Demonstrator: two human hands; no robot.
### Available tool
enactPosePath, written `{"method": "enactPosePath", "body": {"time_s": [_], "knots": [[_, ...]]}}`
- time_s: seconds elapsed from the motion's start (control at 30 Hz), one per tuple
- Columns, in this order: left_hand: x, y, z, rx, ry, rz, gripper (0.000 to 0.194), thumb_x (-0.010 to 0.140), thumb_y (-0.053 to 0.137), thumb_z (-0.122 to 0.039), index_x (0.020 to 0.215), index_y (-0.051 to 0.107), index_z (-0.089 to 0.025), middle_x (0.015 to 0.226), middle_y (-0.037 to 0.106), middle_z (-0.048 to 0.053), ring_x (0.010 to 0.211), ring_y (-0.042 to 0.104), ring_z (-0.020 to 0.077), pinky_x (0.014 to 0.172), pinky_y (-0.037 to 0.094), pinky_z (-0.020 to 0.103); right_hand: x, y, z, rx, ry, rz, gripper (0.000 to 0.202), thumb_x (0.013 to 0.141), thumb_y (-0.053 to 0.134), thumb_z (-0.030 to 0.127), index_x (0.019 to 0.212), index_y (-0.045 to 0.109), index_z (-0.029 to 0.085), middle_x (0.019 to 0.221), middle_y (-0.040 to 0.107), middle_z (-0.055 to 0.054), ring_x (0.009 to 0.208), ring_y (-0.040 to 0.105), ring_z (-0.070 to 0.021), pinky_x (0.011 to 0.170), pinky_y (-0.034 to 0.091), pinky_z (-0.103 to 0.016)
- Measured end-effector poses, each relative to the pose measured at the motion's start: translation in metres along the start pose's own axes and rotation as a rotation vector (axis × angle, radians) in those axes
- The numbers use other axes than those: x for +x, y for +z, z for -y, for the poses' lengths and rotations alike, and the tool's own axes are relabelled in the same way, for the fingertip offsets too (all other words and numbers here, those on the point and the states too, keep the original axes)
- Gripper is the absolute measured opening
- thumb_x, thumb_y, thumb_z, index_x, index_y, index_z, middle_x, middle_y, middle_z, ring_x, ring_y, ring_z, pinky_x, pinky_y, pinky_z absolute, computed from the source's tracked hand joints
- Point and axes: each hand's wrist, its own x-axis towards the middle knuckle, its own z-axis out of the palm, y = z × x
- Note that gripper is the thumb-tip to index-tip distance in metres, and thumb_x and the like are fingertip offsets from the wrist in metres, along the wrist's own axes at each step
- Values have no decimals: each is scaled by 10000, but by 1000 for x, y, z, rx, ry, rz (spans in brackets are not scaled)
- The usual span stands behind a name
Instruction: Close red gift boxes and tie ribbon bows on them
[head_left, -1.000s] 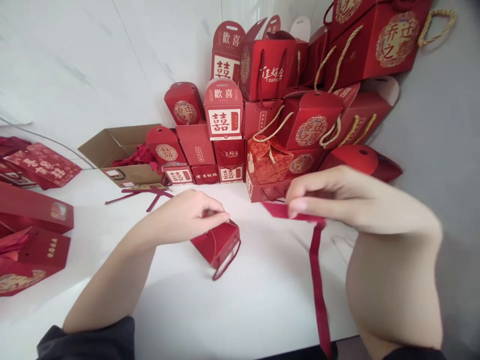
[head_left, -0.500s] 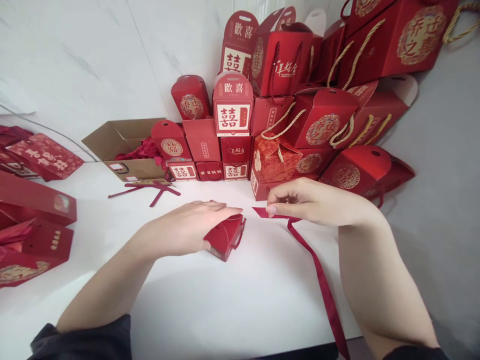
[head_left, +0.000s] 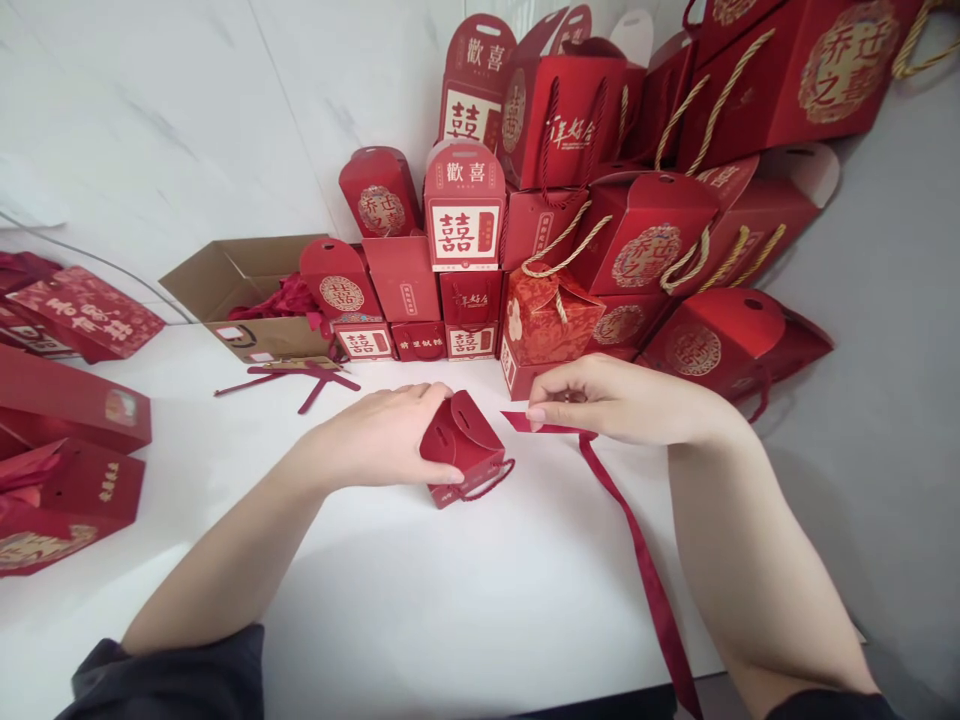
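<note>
A small red gift box (head_left: 466, 445) with curved top flaps, slots and a red cord handle stands on the white table in the middle. My left hand (head_left: 390, 435) grips it from its left side, thumb on the front and fingers behind. My right hand (head_left: 585, 400), to the right of the box, pinches a dark red ribbon (head_left: 645, 560) near its pointed end. From that hand the ribbon trails down and over the table's front edge. Ribbon end and box are apart.
Behind the hands rise stacked red gift boxes (head_left: 465, 235). An open cardboard box (head_left: 262, 345) with red ribbons inside stands at the back left, loose ribbon strips (head_left: 319, 378) before it. More red boxes (head_left: 82, 500) sit at the left edge. A wall is behind.
The small box has turned and shifted slightly right and up under my left hand, so its top flaps show more fully. My right hand with the ribbon has barely moved.
</note>
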Motion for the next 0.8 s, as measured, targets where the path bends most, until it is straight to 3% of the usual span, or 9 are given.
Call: {"method": "enactPosePath", "body": {"time_s": [0.13,0.33,0.63,0.8], "knots": [[4,-3,2,-32,148,18,664,733,662,-534,1309,491,-249,1232,598,84,1060,598,264,833,453,310,2,2,-2,2,-1,30,340,907,505,478,807,667,196,709,588,2,618,477,-121,578,371,-255],[11,-3,8,-89,331,51,540,801,634,-358,1320,516,-265,1419,469,64,1246,498,243,1014,398,302,14,8,-11,59,-43,64,362,894,516,502,824,671,182,713,579,7,625,464,-118,597,373,-252],[16,-8,9,-132,319,4,452,852,594,-395,1276,555,-245,1309,568,62,1155,562,214,986,424,302,27,14,-17,158,-29,29,367,876,543,507,823,678,170,633,507,36,541,396,-81,531,328,-227],[20,-8,10,-187,318,-22,380,878,551,-368,1228,609,-233,1253,611,60,1105,588,207,961,440,306,33,20,-21,169,-32,-9,377,873,541,513,840,692,169,656,545,25,576,439,-93,557,348,-237]]}}
